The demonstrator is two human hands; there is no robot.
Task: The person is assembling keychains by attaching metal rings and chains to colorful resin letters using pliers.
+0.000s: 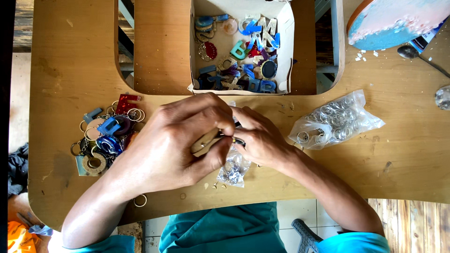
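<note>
My left hand and my right hand meet over the middle of the wooden table. The left fingers are closed around a pale, flat piece, likely a keychain charm. The right fingers pinch a small dark ringed part against it. A small clear bag of tiny metal bits lies just under the hands. What the piece looks like in full is hidden by my fingers.
An open cardboard box of coloured letter charms stands at the back. A pile of finished keychains with rings lies left. A clear bag of metal rings lies right. A loose ring is near the front edge. A round blue-pink board and a spoon are far right.
</note>
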